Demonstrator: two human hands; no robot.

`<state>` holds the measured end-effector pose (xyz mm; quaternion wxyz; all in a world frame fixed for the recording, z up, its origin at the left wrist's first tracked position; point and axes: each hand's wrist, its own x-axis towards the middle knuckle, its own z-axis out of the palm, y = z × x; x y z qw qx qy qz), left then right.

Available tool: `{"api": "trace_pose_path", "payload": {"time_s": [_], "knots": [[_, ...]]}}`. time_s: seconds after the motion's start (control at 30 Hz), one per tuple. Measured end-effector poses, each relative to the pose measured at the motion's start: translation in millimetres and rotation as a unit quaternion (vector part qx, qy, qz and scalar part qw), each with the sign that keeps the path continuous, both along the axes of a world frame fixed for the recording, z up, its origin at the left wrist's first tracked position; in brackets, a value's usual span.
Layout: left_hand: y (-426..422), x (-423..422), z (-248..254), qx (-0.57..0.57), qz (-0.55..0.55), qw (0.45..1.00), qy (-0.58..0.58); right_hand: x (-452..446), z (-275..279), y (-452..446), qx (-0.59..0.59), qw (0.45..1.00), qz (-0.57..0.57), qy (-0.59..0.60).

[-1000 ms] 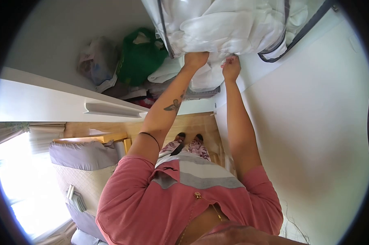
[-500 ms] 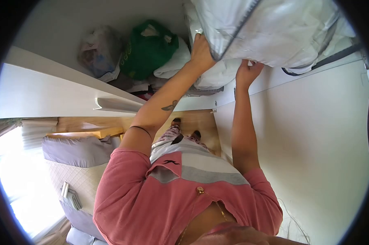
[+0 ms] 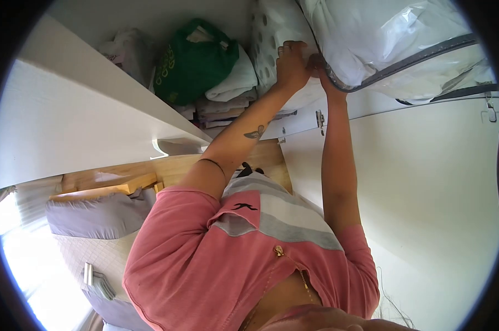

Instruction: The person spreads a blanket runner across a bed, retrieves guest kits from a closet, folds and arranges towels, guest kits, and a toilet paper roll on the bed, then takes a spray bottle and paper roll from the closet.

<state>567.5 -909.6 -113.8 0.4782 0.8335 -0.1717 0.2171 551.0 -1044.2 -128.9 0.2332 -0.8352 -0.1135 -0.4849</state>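
Note:
Both my hands are up at the wardrobe shelf, close together. My left hand [image 3: 292, 65], with rings on it, has its fingers bent against a white bundle with grey dots [image 3: 267, 41]. Just right of it, my right hand [image 3: 327, 83] reaches behind the lower corner of a clear plastic storage bag [image 3: 382, 38] with dark edging. Its fingers are curled near my left fingertips and partly hidden, so what they hold is unclear. White soft contents fill the storage bag, which overhangs the shelf front.
Left on the shelf are a green bag [image 3: 194, 66], folded cloths [image 3: 224, 107] and a pale plastic bag [image 3: 131, 52]. White wardrobe doors [image 3: 420, 182] flank me, the left one [image 3: 84, 110] with a handle. A bed [image 3: 92, 243] with grey pillows stands behind the left door.
My left hand has come out from beneath the storage bag's corner onto the dotted bundle. My right hand has moved up and left behind that corner. The bag has shifted right, showing more of the bundle.

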Motion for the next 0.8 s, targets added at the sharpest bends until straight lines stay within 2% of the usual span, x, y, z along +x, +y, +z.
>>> {"api": "trace_pose_path", "payload": {"time_s": [0.07, 0.1, 0.23, 0.37, 0.43, 0.47, 0.53, 0.57, 0.63, 0.77, 0.8], "knots": [[-0.3, 4.5, -0.5, 0.041, -0.001, 0.999, 0.010, 12.8, -16.5, -15.2, -0.054, 0.997, -0.030, 0.039], [-0.6, 8.5, 2.1, 0.071, -0.001, 0.997, -0.021, 16.4, -16.1, -16.3, -0.073, 0.995, -0.042, 0.052], [-0.5, 22.6, 14.5, 0.157, -0.035, 0.985, -0.057, 29.3, -10.7, -12.4, 0.023, 0.991, 0.013, 0.134], [-2.6, 36.8, 18.9, 0.164, -0.034, 0.985, -0.051, 23.3, 9.6, -20.7, 0.062, 0.992, -0.029, 0.105], [7.7, 54.4, 13.9, 0.187, -0.083, 0.979, 0.024, 18.7, 20.3, -29.1, 0.075, 0.992, -0.058, 0.082], [8.1, 57.7, 10.3, 0.183, -0.081, 0.979, 0.025, 16.2, 25.1, -32.7, 0.077, 0.992, -0.067, 0.076], [14.6, 56.7, 14.2, 0.141, -0.061, 0.980, 0.126, 12.1, 29.9, -38.5, 0.078, 0.991, -0.079, 0.070], [17.4, 64.8, 2.7, 0.139, -0.061, 0.980, 0.128, 10.8, 32.2, -41.4, 0.078, 0.991, -0.083, 0.070], [23.2, 80.3, -22.5, -0.072, -0.204, 0.969, 0.123, 9.3, 33.1, -45.7, 0.072, 0.991, -0.088, 0.072], [21.5, 83.1, -25.6, -0.144, -0.251, 0.943, 0.166, 3.8, 35.2, -53.1, 0.061, 0.990, -0.101, 0.075], [16.2, 81.8, -25.1, -0.138, -0.239, 0.956, 0.102, 2.4, 37.6, -52.7, 0.058, 0.990, -0.103, 0.073]]}}
